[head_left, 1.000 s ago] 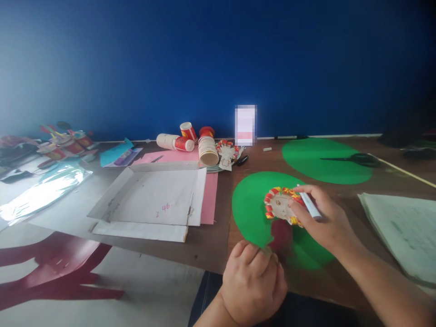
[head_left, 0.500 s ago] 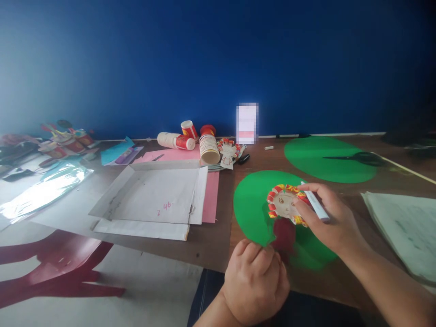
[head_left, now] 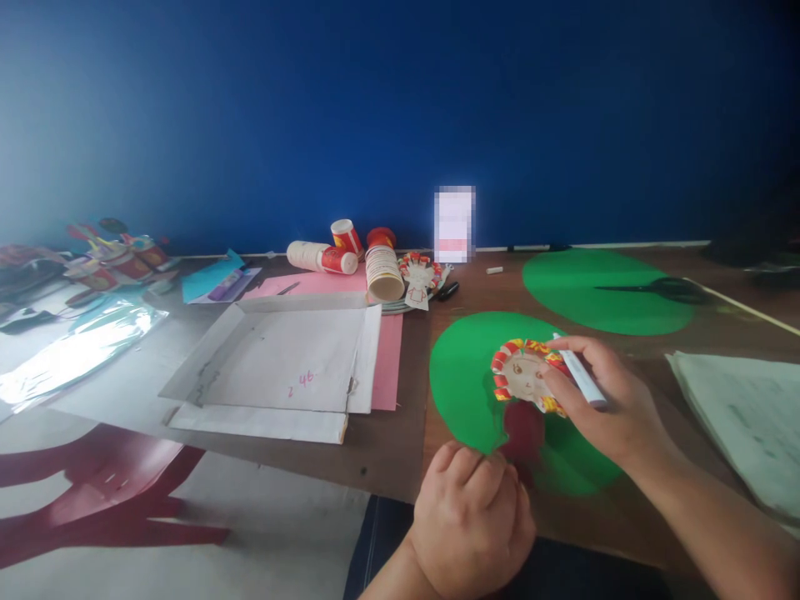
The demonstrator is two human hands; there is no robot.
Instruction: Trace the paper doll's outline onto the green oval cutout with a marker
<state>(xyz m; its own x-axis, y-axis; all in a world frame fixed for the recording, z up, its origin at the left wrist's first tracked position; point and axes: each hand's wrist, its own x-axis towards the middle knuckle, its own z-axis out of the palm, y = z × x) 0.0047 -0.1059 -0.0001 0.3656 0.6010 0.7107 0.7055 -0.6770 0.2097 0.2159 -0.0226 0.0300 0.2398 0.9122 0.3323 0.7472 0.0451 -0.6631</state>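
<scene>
My right hand is closed round a white marker-like stick. Its thumb also presses on a paper-cup cutout, which has a face drawn in its round middle and curled red and yellow strips round the rim. Under the cutout lies a round green sheet. A dark red patch shows below the cutout, its edges blurred. My left hand is a fist at the table's near edge, close to the dark red patch. Whatever it may hold is hidden by the fingers.
A white box lid lies on pink paper. Behind are stacked paper cups and another face cutout. Scissors rest on a second green sheet. Papers lie at right, a red chair stands at left.
The view has shifted very slightly. Both hands keep almost the same pose, and the cutout and white stick stay in the right hand.
</scene>
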